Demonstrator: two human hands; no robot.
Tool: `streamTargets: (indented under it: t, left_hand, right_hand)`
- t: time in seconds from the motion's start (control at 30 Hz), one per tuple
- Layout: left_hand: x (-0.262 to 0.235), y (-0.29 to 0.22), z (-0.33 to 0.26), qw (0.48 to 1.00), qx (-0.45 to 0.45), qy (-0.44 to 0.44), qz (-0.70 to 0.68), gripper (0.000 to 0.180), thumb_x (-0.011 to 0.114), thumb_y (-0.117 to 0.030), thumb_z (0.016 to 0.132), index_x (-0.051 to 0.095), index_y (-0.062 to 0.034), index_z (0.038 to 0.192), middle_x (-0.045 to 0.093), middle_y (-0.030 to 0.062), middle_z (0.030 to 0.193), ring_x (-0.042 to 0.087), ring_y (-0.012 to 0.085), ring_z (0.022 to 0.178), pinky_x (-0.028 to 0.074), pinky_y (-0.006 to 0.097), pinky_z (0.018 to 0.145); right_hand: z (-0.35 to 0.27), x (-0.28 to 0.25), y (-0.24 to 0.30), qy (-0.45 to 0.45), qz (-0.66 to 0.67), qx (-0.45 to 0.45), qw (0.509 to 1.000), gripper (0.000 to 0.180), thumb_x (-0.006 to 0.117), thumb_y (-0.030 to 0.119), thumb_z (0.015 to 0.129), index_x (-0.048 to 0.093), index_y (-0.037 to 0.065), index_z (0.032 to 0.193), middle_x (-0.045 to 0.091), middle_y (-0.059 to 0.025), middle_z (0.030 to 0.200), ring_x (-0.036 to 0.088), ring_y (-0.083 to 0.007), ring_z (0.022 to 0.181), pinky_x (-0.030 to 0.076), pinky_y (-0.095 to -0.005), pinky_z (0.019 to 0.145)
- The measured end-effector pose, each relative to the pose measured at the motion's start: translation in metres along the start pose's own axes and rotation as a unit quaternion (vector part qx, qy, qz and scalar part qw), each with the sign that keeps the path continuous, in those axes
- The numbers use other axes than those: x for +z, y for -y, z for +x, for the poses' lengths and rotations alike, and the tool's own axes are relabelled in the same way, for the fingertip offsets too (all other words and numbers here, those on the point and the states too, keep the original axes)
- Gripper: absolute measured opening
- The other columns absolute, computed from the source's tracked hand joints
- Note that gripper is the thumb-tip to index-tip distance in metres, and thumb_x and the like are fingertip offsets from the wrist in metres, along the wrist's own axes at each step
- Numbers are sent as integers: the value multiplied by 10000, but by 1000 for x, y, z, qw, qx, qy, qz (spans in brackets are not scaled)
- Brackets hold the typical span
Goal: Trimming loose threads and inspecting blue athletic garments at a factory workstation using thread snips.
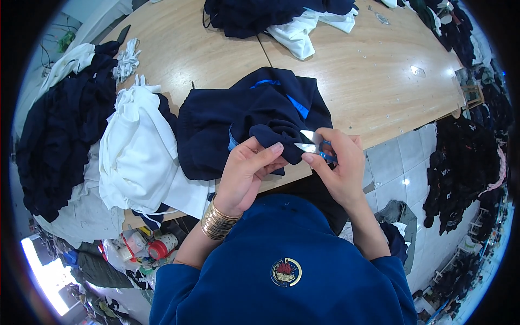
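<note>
A person seen from above works at a wooden table [368, 81], both forearms coming in from the bottom of the view. The left hand [246, 173], with a stack of gold bangles [218, 221] on its wrist, pinches a fold of a dark navy garment [244, 116] between thumb and forefinger; the garment lies bunched on the near edge of the table, right in front of the person. The right hand [338, 162] is closed around small blue-handled thread snips [313, 145], whose bright blades point left and meet the held fold. To do this well, it seems wise to keep the cloth pulled taut with the pinch, bring only the blade tips to the loose thread, and cut close without catching the fabric. A white garment [141, 157] lies just left of the navy one, with a heap of dark clothes [59, 135] beyond it, more navy and white pieces at the far edge of the table, and bottles and small containers [149, 244] below the table edge. The thread itself is too fine to make out, the snips' handles are mostly hidden inside the fingers, and whether the blades are parted or shut cannot be told. The fisheye rim bends and darkens the room's edges
</note>
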State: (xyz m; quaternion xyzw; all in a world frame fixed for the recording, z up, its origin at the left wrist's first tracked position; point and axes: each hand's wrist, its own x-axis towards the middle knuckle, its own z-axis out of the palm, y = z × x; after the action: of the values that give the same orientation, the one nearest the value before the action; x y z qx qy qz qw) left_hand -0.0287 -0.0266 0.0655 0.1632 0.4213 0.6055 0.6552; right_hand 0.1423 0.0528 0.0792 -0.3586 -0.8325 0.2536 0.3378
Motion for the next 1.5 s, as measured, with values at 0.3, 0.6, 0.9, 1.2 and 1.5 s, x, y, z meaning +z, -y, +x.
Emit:
streamTargets:
  t: [0.3,0.6,0.9,1.2,1.5]
  left_hand:
    - [7,0,-1,999,24,-33,12,201,595,-125,855,557,-39,1032,644,80,952,627,145,834,490,310,805]
    - [13,1,-2,997,55,-43,37,212,609,-67,830,534,-38,1025,624,62,948,605,126,854,495,303,796]
    - [10,5,-1,993,87,-42,63,218,610,-40,821,544,-20,1027,624,87,962,606,142,864,504,305,793]
    - [11,5,-1,992,94,-42,79,214,614,-44,820,550,-21,1023,627,94,964,607,145,870,504,304,798]
    - [11,5,-1,992,90,-40,77,223,619,-54,819,553,-19,1030,630,93,963,608,142,871,501,296,798]
  right_hand:
    - [-3,0,1,-1,-74,-41,996,253,681,329,761,610,97,833,552,3,649,487,-138,548,270,-300,614]
    - [-4,0,3,-19,-98,-43,994,259,676,344,764,609,104,837,518,8,630,462,-139,543,264,-305,609]
    - [-3,-2,7,-15,-124,-42,991,262,676,343,763,610,102,843,510,9,631,462,-138,555,264,-307,613]
    - [-3,-3,8,-16,-123,-35,992,255,677,337,765,607,102,837,517,7,628,476,-143,550,271,-310,614]
    - [-2,-7,6,21,-16,39,999,248,680,319,767,618,103,873,578,0,688,485,-137,558,286,-281,631]
